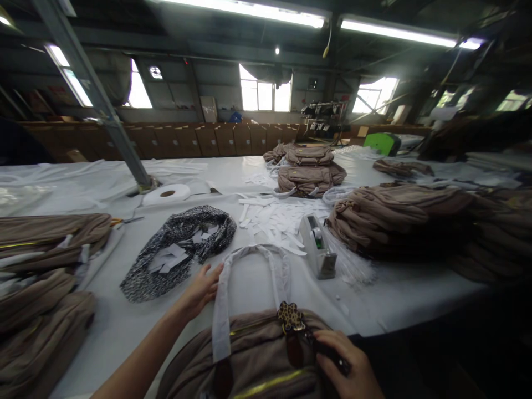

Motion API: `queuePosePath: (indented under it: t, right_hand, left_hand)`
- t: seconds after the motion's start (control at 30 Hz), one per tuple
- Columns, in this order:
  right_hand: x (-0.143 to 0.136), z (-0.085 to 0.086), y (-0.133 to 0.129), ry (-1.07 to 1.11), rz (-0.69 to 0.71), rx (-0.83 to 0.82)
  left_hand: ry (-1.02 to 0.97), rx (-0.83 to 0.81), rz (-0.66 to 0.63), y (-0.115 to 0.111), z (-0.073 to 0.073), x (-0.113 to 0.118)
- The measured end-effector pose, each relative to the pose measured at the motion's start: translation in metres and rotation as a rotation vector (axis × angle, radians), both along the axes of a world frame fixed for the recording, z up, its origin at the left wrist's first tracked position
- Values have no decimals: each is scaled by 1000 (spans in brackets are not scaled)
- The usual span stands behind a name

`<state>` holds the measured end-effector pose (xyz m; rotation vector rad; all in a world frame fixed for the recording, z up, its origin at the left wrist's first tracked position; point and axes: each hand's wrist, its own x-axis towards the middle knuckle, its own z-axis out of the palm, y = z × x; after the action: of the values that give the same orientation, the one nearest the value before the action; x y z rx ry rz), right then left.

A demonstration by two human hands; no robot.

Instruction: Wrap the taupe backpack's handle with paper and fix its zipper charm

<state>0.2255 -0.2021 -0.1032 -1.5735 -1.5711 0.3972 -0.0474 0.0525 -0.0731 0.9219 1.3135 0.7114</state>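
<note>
A brown fabric handbag [260,338] with yellow zips lies in front of me, cut off by the bottom edge. Its raised handles [222,316] are wrapped in white paper. A leopard-print flower charm [291,316] hangs by the right handle base. My left hand [203,293] reaches beside the left handle, fingers stretched out, the tips at its outer edge. At the bag's right side, my right hand [344,360] is closed around a slim dark piece [330,353], which may be a strap or a tool; its kind is unclear.
A speckled black-and-white cloth [143,277] holds white paper pieces [169,256]. Loose white strips [270,219] lie beyond the handles, near a tape dispenser [318,249]. Brown bags are piled right [399,216], left [41,332] and farther back [310,180]. A metal post [100,100] rises behind a white roll [166,194].
</note>
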Motion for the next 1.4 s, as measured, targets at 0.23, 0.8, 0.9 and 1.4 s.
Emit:
queuePosePath:
  t: [0.23, 0.8, 0.9, 1.4]
  right_hand:
    - [8, -17, -6, 60, -109, -74]
    - [22, 95, 63, -73, -139, 61]
    - [18, 128, 116, -159, -38, 154]
    - [-18, 160, 164, -394, 116, 147]
  left_hand:
    - [-62, 63, -167, 39, 0, 41]
    - [-310, 272, -477, 10, 93, 20]
    - [-313, 306, -569, 1, 110, 20]
    - [568, 1354, -956, -10, 182, 81]
